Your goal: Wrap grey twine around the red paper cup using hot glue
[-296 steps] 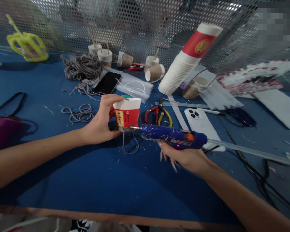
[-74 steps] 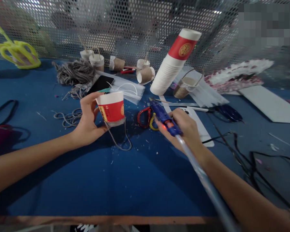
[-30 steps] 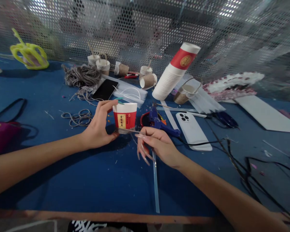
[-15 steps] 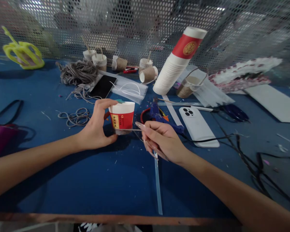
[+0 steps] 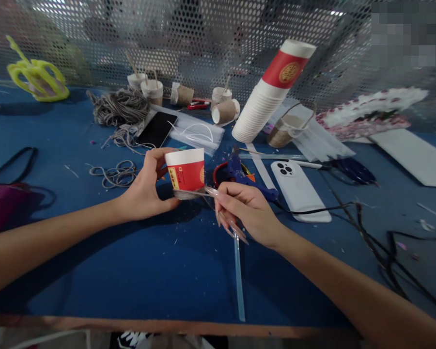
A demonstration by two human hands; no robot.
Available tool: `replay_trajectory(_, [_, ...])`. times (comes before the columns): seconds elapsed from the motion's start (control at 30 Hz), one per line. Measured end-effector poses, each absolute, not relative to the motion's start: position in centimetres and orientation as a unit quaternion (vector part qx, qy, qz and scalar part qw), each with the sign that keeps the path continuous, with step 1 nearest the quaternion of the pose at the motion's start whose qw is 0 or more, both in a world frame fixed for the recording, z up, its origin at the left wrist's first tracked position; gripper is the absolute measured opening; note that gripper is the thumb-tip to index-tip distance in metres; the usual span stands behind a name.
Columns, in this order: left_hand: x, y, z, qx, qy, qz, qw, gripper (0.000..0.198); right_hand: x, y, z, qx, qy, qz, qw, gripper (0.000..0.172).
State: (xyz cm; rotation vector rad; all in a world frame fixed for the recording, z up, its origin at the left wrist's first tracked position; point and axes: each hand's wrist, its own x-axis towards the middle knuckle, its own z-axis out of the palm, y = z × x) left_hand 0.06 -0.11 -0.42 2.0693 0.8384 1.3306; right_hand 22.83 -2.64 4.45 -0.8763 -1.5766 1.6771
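Observation:
My left hand (image 5: 143, 191) grips a red and white paper cup (image 5: 186, 170), held slightly tilted just above the blue table (image 5: 160, 271). Grey twine is wound round the cup's base. My right hand (image 5: 245, 211) pinches the free end of that twine (image 5: 194, 193) and holds it taut against the base. The blue glue gun (image 5: 245, 177) lies on the table behind my right hand, with its long clear glue stick (image 5: 239, 276) running toward the front edge.
A white phone (image 5: 300, 190) lies right of the glue gun, with black cables (image 5: 370, 228) beyond. A leaning stack of paper cups (image 5: 267, 99), twine-wrapped cups (image 5: 223, 110), a twine bundle (image 5: 118, 104), a black phone (image 5: 157, 129) and red-handled pliers (image 5: 218, 172) crowd the back. Perforated metal screen behind.
The glue gun has left my right hand and lies on the table. That hand has moved to the cup's base and pinched the twine. The cup has turned a little.

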Motion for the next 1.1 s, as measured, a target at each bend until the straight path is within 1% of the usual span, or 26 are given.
replay_trajectory(0.17, [0.0,0.0,-0.6,0.765,0.331,0.484,0.267,0.075,22.8,-3.1,4.9,-0.330,-0.619,0.630,0.334,0.030])
replay_trajectory(0.37, [-0.2,-0.1,-0.2,0.777,0.374,0.438,0.254,0.080,22.4,-3.6,5.6,-0.320,-0.623,0.641,0.314,0.029])
replay_trajectory(0.53, [-0.2,-0.1,-0.2,0.769,0.371,0.455,0.252,0.080,22.5,-3.4,5.4,-0.324,-0.621,0.633,0.329,0.029])
replay_trajectory(0.77, [-0.1,-0.1,-0.4,0.765,0.327,0.481,0.276,0.081,22.8,-2.7,4.9,-0.350,-0.615,0.615,0.349,0.031])
replay_trajectory(1.1, [-0.1,-0.1,-0.3,0.783,0.275,0.488,0.271,0.081,22.9,-2.4,4.9,-0.360,-0.620,0.597,0.359,0.034])
